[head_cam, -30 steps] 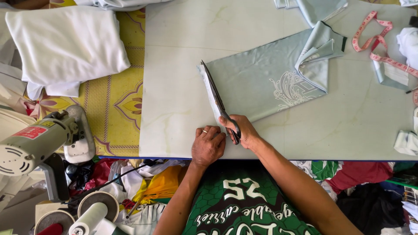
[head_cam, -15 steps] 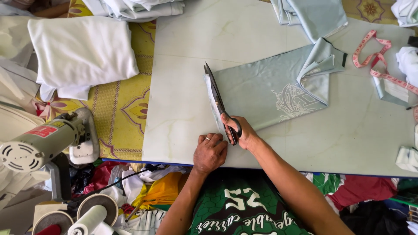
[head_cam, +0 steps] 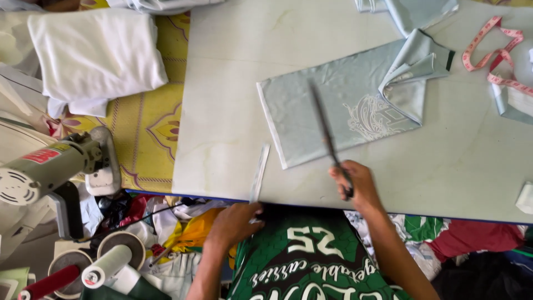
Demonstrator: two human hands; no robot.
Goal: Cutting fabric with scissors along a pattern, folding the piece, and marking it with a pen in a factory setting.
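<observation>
On the pale counter (head_cam: 222, 83) lies the light-green fabric panel (head_cam: 327, 111), the scissors (head_cam: 328, 139) resting across it. The right hand (head_cam: 355, 186) has a closed grip on their handles, forearm angled up from below. The left hand (head_cam: 233, 222) pinches a thin cut strip (head_cam: 259, 172) at the counter's near edge.

Bright, even light; soft shadows; the scissors (head_cam: 328, 141) motion-blurred; edges slightly soft.

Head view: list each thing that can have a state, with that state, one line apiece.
scissors: blades together, lying over the cloth, held by right hand
pale green cloth: flat, one corner folded over
cut strip: separate, pinched by left hand
measuring tape: loosely looped
</observation>
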